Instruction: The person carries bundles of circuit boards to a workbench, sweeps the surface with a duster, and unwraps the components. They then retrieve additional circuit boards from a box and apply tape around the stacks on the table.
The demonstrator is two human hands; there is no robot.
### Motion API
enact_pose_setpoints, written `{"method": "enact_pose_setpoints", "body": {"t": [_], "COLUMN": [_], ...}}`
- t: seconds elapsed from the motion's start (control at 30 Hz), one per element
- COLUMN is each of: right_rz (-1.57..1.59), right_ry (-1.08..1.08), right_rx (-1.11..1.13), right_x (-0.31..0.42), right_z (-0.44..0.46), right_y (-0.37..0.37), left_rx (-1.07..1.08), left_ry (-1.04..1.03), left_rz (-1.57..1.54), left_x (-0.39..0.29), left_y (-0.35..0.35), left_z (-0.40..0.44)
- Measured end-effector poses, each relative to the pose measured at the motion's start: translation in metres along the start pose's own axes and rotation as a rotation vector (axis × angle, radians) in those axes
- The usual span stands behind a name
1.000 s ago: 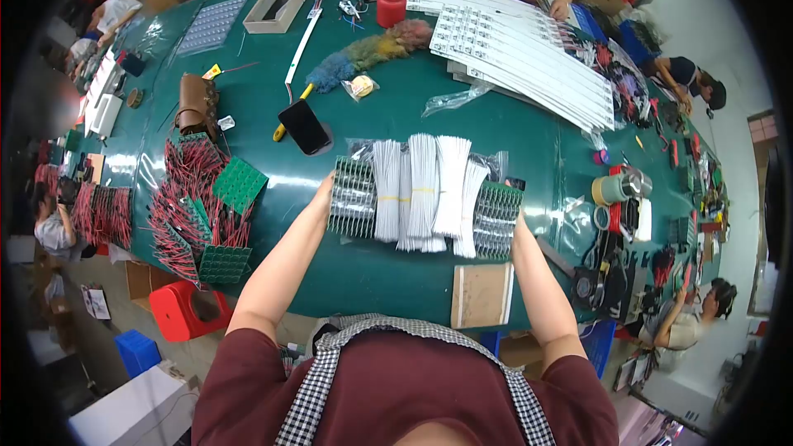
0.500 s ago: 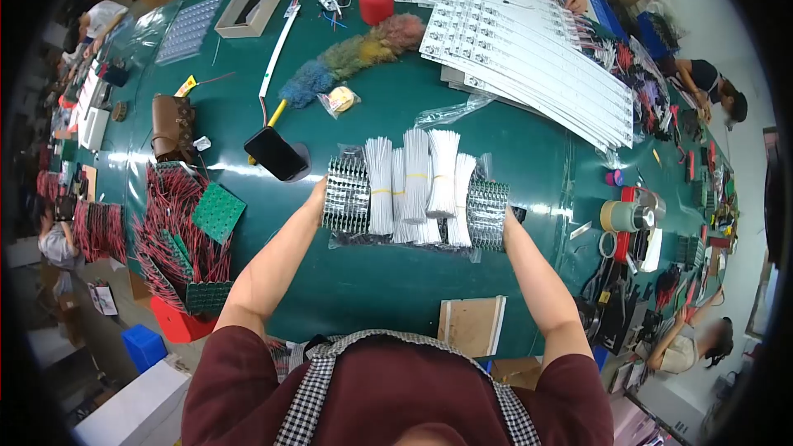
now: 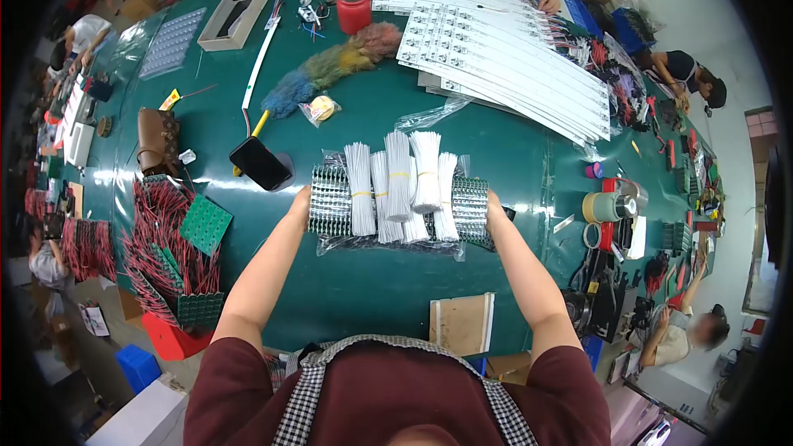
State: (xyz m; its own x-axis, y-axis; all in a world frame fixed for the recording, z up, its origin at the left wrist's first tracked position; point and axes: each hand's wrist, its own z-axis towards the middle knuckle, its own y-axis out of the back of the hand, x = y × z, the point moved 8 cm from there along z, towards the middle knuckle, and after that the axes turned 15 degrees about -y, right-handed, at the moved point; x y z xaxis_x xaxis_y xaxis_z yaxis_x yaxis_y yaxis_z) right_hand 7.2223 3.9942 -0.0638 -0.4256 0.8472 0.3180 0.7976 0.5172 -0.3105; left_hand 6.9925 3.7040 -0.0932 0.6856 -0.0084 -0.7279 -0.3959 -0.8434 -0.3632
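Observation:
Several bundles of thin white wires [image 3: 398, 177], tied with yellow bands, lie side by side on plastic-wrapped stacks of small green circuit boards [image 3: 330, 202]. At the left end of the boards is my left hand [image 3: 304, 200], closed against their edge. My right hand [image 3: 494, 208] grips the opposite end, beside more boards [image 3: 469, 208]. Most fingers of both hands are hidden by the boards. Clear plastic wrapping [image 3: 388, 244] shows along the near edge. A black phone [image 3: 262, 163] rests on a stand to the left of the boards.
Long white circuit strips [image 3: 504, 66] are piled at the back right, near a co-worker's hands. A multicoloured duster [image 3: 330, 68] lies behind the phone. Red-wired green boards [image 3: 178, 248] spread at the left. Tape rolls [image 3: 601, 208] stand at the right, and a wooden board [image 3: 461, 324] at the near edge.
The whole scene has shifted left in view as the camera turned slightly. Both hands keep the same hold on the boards, and the wire bundles stay on top.

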Motion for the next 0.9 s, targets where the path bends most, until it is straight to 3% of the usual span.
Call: {"method": "enact_pose_setpoints", "body": {"t": [0.6,0.67,0.9], "right_rz": [-0.014,0.014,-0.073], "right_ry": [0.069,0.064,0.200], "right_rx": [-0.150,-0.154,-0.188], "right_x": [0.008,0.008,0.015], "right_z": [-0.021,-0.025,-0.044], "right_y": [0.010,0.009,0.015], "left_rx": [0.078,-0.010,-0.191], "left_ry": [-0.088,0.002,-0.087], "left_rz": [-0.140,-0.114,-0.041], "left_x": [-0.006,-0.004,-0.005], "left_y": [0.003,0.006,0.021], "left_z": [0.003,-0.001,0.002]}}
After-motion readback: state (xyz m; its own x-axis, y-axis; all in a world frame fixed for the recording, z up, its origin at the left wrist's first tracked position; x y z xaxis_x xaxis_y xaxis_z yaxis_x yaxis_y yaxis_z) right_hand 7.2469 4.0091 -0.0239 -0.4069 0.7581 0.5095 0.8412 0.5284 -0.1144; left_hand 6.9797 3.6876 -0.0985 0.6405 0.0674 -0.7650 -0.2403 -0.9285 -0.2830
